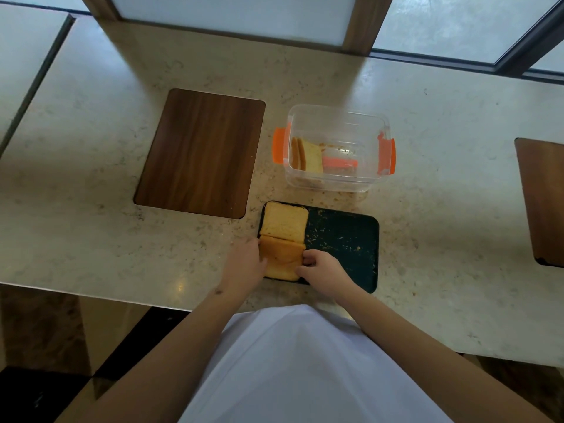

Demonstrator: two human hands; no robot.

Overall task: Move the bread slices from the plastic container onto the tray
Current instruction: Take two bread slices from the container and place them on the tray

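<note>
- Dark tray point(345, 239) sits near the front edge of the bench point(91, 224), right in front of the person, with crumbs scattered over its bare right half.
- One bread slice point(284, 220) lies flat in the tray's far left corner.
- Just in front of it, a small stack of slices point(282, 259) fills the near left corner, touching the first slice.
- Left hand point(245, 264) presses against the stack's left side, fingers together.
- Right hand point(323, 270) has its fingers curled, pinching the stack's right edge. So both grips are closed in on that stack.
- Clear plastic container point(337, 148) with orange clips stands just behind the tray, lid off.
- A few more slices point(306, 155) lean upright against its left wall.
- A wooden board point(200, 152) is set to the left of the container.
</note>
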